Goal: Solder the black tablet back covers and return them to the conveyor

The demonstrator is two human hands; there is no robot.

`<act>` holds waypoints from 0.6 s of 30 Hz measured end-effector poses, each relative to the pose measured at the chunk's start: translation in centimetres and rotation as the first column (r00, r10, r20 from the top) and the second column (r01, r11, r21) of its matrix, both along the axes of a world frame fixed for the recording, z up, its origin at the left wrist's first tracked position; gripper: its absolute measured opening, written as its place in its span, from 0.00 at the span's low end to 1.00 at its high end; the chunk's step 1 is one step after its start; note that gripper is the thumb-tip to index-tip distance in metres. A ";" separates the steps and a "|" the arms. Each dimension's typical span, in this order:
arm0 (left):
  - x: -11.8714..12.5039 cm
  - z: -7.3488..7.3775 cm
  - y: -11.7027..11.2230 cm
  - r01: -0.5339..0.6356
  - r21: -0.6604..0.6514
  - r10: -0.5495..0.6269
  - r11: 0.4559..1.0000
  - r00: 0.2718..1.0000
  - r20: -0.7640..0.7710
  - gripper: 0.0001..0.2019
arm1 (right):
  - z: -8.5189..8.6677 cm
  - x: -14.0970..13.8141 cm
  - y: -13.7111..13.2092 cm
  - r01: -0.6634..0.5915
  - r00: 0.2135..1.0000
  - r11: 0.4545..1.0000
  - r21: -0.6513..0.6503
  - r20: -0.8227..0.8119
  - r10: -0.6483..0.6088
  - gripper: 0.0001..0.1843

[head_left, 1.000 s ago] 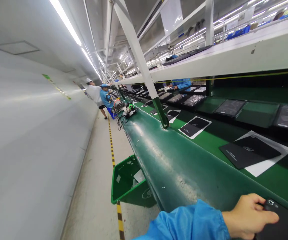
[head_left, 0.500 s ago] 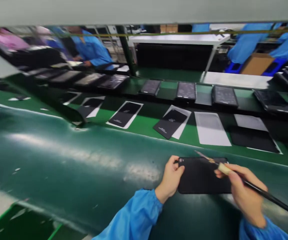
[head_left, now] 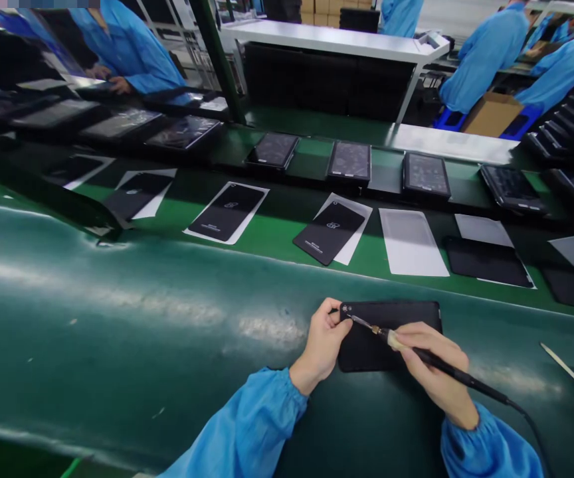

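The left hand (head_left: 323, 342) holds the top left part of a flat black rectangular slab (head_left: 401, 325), with its fingers pressed on the corner; the slab lies on the smooth green curved counter (head_left: 117, 345). The right hand (head_left: 434, 372) pinches a thin black soldering iron (head_left: 481, 387), and its thin metal tip (head_left: 361, 323) points at that same corner, right beside the left fingers.

The tip could slip if the slab slides on the smooth counter; then it could scratch the black face or poke the left fingers. The black cord (head_left: 533, 431) could tug the iron if it snags. There is wide open room to the left of the hands; a thin pale stick (head_left: 562, 364) lies off to the right, well apart; black sheets on white paper (head_left: 227, 212) lie in a row past the counter's far edge, so a big move that way could bump them.
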State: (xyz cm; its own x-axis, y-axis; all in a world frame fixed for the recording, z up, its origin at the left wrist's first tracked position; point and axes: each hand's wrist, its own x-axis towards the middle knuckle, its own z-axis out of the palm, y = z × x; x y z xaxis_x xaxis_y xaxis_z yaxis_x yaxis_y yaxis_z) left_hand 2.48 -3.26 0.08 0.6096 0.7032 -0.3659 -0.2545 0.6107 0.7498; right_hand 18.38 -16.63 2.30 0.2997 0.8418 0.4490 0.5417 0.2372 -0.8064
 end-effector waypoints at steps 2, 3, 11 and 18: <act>0.0 0.0 0.0 0.007 0.010 -0.007 1.000 1.000 0.002 0.15 | -0.1 -0.1 0.1 -0.010 1.000 1.000 -0.007 -0.001 0.010 0.12; -0.1 0.0 0.0 0.009 0.013 -0.009 1.000 1.000 0.003 0.15 | -0.1 -0.1 0.2 -0.015 1.000 1.000 -0.010 0.001 0.015 0.12; 0.0 -0.3 0.0 0.034 0.017 -0.033 0.999 0.999 -0.004 0.16 | -0.2 0.2 0.3 -0.025 1.000 1.000 -0.013 -0.015 0.025 0.12; -0.2 -0.6 -0.1 0.056 0.028 -0.056 0.998 0.998 0.005 0.16 | -0.1 0.4 0.3 -0.034 0.999 0.999 -0.023 -0.023 0.034 0.12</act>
State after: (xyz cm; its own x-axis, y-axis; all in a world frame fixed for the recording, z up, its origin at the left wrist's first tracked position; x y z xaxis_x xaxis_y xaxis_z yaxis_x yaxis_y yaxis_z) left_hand 2.32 -3.39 -0.50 0.6504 0.6778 -0.3430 -0.2247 0.6030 0.7654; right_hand 18.79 -16.36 2.25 0.2806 0.8619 0.4224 0.5153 0.2361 -0.8239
